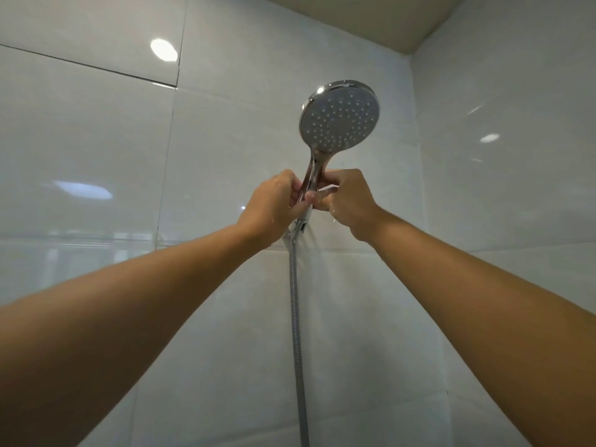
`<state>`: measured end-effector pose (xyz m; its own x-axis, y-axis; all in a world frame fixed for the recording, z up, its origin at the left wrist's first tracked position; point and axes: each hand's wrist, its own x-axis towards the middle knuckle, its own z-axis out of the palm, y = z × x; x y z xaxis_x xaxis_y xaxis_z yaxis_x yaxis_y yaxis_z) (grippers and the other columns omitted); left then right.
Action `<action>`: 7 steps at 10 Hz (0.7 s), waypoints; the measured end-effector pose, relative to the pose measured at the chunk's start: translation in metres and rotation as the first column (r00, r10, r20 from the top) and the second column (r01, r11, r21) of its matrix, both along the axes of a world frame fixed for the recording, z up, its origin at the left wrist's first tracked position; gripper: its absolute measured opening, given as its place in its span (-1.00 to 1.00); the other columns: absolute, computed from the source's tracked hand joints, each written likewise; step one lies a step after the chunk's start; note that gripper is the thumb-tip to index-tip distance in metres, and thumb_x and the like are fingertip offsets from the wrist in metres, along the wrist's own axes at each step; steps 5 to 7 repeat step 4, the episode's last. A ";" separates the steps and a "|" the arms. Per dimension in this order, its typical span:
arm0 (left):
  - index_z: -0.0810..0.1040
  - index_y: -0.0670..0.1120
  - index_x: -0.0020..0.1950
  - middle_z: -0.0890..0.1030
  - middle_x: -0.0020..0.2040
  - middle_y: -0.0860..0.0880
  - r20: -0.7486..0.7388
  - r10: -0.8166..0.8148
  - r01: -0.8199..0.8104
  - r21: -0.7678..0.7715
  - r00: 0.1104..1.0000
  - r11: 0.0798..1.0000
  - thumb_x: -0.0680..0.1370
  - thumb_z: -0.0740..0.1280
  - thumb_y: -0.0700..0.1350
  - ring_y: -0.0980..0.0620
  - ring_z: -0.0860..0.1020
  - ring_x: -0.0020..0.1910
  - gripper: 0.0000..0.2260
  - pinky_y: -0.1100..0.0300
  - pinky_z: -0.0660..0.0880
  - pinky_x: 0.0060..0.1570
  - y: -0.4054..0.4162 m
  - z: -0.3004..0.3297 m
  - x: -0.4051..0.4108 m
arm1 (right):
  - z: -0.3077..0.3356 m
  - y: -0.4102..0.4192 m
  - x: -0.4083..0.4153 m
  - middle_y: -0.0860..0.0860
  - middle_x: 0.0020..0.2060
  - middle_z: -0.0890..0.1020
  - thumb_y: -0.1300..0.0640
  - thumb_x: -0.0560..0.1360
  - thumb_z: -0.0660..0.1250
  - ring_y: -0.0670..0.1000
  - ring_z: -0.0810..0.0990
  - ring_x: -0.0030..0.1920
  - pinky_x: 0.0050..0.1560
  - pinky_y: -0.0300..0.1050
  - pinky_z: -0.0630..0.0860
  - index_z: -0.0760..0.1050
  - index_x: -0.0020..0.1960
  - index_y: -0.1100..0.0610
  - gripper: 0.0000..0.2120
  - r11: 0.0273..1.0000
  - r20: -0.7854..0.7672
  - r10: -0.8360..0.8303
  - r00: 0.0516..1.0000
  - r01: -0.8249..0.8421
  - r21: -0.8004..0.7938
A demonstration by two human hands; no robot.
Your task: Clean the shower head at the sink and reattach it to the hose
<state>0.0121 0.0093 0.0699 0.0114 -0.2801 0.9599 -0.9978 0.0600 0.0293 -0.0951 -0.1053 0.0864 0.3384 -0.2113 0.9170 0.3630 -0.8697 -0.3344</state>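
A: Where is the shower head (339, 116)?

B: Up high against the white tiled wall (96, 150), a little right of the middle of the view. Its round spray face, dotted with nozzles, is turned toward the camera, and the chrome handle runs down from it toward 6 o'clock, leaning slightly to the left.

A: And the hands?

B: Both arms reach up to it. The left hand (274, 204) comes in from 8 o'clock and has its fingers curled round the lower part of the handle, thumb across the front. The right hand (348, 201) comes in from 4 o'clock and pinches the same stretch of handle from the other side, fingers bent, the two hands almost touching each other.

A: Is it on the hose (295, 333)?

B: The ribbed metal hose hangs straight down from just beneath the hands, toward 6 o'clock, and leaves the bottom edge of the view. Its top end meets the wall bracket (298, 229) right under the handle. The joint itself is hidden behind the fingers, so I cannot tell how tightly it sits.

A: Anything else?

B: Glossy tiles with dark grout lines, bright reflections of ceiling lights at 11 o'clock and 3 o'clock, and a strip of ceiling (371, 17) at 1 o'clock.
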 end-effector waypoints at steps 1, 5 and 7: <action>0.46 -0.13 0.00 0.60 -0.09 -0.07 -0.019 -0.009 0.009 0.004 1.000 1.000 0.54 0.36 0.00 -0.08 0.57 -0.16 -0.79 -0.07 0.58 -0.12 -0.003 -0.003 -0.003 | -0.005 -0.003 0.001 0.17 -0.09 0.71 0.31 0.40 0.48 0.17 0.72 -0.06 0.10 0.14 0.63 0.66 0.00 0.24 -0.83 0.999 0.018 -0.047 0.999 0.048 -0.025; 0.40 -0.12 0.20 0.53 0.08 -0.07 -0.156 0.114 -0.109 0.041 0.981 0.993 0.56 0.34 -0.06 -0.05 0.54 -0.02 -0.72 0.03 0.54 0.00 0.014 -0.041 -0.013 | -0.030 0.009 -0.011 0.05 -0.08 0.69 0.17 0.39 0.55 0.03 0.68 -0.07 0.07 -0.05 0.61 0.61 0.12 0.15 -0.67 0.971 -0.004 -0.183 0.983 0.181 0.157; 0.40 -0.12 0.20 0.53 0.08 -0.07 -0.156 0.114 -0.109 0.041 0.981 0.993 0.56 0.34 -0.06 -0.05 0.54 -0.02 -0.72 0.03 0.54 0.00 0.014 -0.041 -0.013 | -0.030 0.009 -0.011 0.05 -0.08 0.69 0.17 0.39 0.55 0.03 0.68 -0.07 0.07 -0.05 0.61 0.61 0.12 0.15 -0.67 0.971 -0.004 -0.183 0.983 0.181 0.157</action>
